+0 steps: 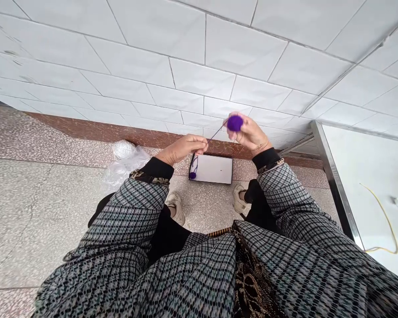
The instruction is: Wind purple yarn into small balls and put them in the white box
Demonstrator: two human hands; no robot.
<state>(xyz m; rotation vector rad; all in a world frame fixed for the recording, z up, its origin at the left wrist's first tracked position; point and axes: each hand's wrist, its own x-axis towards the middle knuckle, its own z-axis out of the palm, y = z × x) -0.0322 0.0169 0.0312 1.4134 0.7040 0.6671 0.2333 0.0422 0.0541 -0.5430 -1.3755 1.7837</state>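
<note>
A small purple ball of yarn point(235, 123) is gripped in the fingers of my right hand point(250, 134), raised in front of the tiled wall. From it a purple strand point(216, 133) runs slantwise down to my left hand point(185, 148), whose fingers are pinched on it. More yarn hangs below the left hand toward a second, smaller purple ball point(193, 175). That ball lies at the left end of a shallow dark-edged tray point(215, 170) with a white bottom, on the floor between my feet.
A white ball of yarn point(124, 149) and a clear plastic bag point(128, 168) lie on the floor at left. White wall tiles point(185, 97) rise ahead. At right stands a white-topped table point(368, 176) with a metal edge and a yellow cord point(389, 221).
</note>
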